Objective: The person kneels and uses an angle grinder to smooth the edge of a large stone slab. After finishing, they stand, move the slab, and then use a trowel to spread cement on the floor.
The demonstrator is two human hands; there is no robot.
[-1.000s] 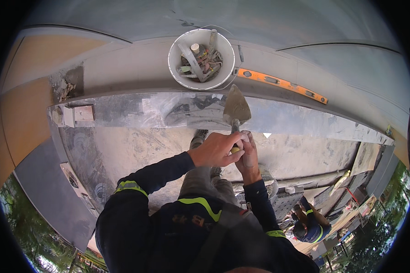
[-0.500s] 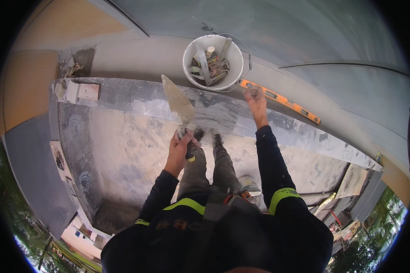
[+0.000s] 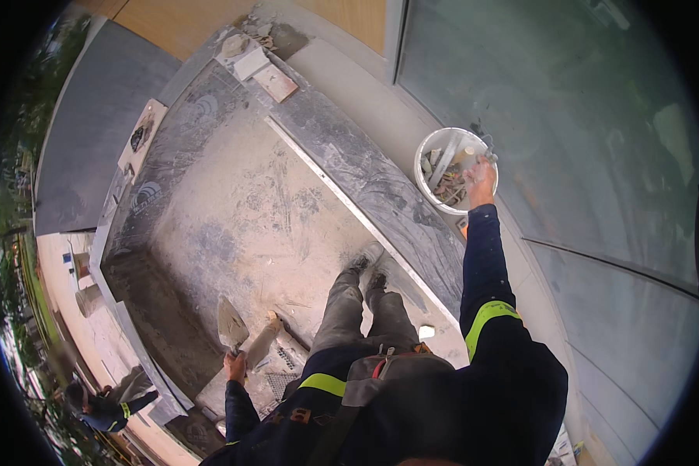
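The person stands on a raised concrete slab with a darker stone curb along its right edge. The right hand reaches far out to the right, over the rim of a white bucket that sits on the ledge beyond the curb; the bucket holds tools and scraps, among them a pale flat blade. The fingers seem to close on the bucket's rim or on something just inside it, but the view is too small to tell which. The left hand hangs low on the near left, wrapped round the handle of a pointing trowel, blade up and smeared grey. Both shoes stand just inside the curb.

As a judgement, the step in hand is fetching from the bucket, or shifting it, while the trowel waits. The next move calls for a firm grasp on whatever the right hand picks, and a balanced pull back across the curb without tipping the bucket. Far left lie loose tiles and a small board. Another person crouches below, near left.
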